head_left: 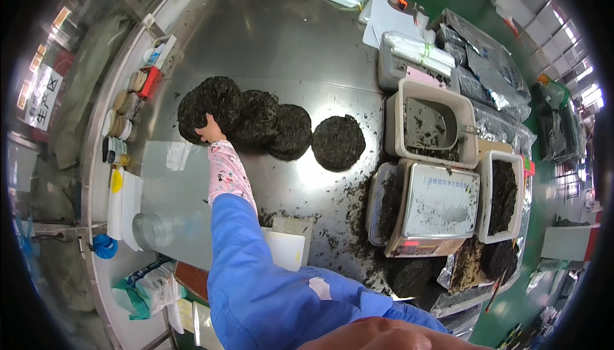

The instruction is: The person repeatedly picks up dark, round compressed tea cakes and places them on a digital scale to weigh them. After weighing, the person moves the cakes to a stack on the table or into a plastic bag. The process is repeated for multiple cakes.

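My left hand [210, 131] reaches forward over the steel table, its fingers closed on the near edge of the leftmost dark round cake of pressed leaves [214, 97]. That cake overlaps others at the left end of a row. Beside it to the right lie another dark cake [256, 113] and a third one [292, 131], close against each other. The rightmost cake [339, 143] lies flat at the end of the row. My right hand is not in view.
At the right stand a white tub [400, 120] with a scoop-like pan, a bench scale [441, 200] and a white bin [486, 222] of dark leaves. Loose crumbs [345, 219] litter the steel table [281, 37]. Tape rolls [121, 126] line the left ledge.
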